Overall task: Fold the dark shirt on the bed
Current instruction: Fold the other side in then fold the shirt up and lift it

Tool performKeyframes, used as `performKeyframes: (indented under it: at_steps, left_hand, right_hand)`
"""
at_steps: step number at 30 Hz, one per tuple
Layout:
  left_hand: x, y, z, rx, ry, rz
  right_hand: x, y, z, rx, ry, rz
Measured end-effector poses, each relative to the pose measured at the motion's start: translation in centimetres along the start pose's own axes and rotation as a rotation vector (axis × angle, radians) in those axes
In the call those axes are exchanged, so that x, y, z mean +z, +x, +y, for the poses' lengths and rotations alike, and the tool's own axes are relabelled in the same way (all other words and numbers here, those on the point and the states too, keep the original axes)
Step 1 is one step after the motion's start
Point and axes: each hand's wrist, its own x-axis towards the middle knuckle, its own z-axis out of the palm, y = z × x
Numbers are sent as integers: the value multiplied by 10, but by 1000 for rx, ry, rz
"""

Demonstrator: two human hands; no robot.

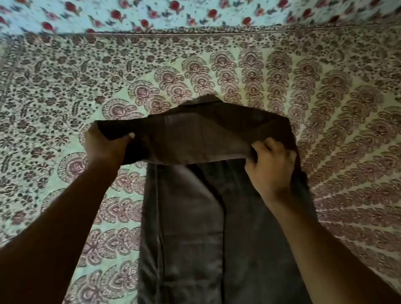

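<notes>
The dark shirt (198,232) lies lengthwise on the bed as a narrow strip that runs from the bottom edge up to the middle of the view. Its far end is lifted off the bed and curls back toward me as a raised flap. My left hand (102,147) grips the left corner of that flap, thumb on top. My right hand (269,169) pinches the flap's right corner, fingers curled around the cloth edge. Both hands hold the flap above the strip lying flat beneath.
The bed is covered by a pale green sheet (331,123) printed with dark red fan-shaped motifs. Along the top of the view lies a light blue cloth with red flowers (188,7). Patterned sheet extends on both sides of the shirt.
</notes>
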Motion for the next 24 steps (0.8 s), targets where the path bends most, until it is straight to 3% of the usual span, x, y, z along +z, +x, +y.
performKeyframes:
  at_steps: [4,9,15,18,21,24]
  left_hand:
    - [-29,35,-5,67,194,22]
    - [-37,66,-29,42,294,21]
    - [-34,86,-50,-2,201,108]
    - [-34,87,-57,-47,485,166]
    - [-27,67,-70,190,662,157]
    - [-6,40,-85,493,533,-192]
  right_hand:
    - [5,9,-47,-21,85,-94]
    - [22,14,-81,-105,45,-56]
    - [40,16,-104,-206,32,-40]
    - [48,13,-114,-208,6,-60]
    - [52,6,-118,-200,-23,-148]
    - [53,-4,-116,-199,-43,-233]
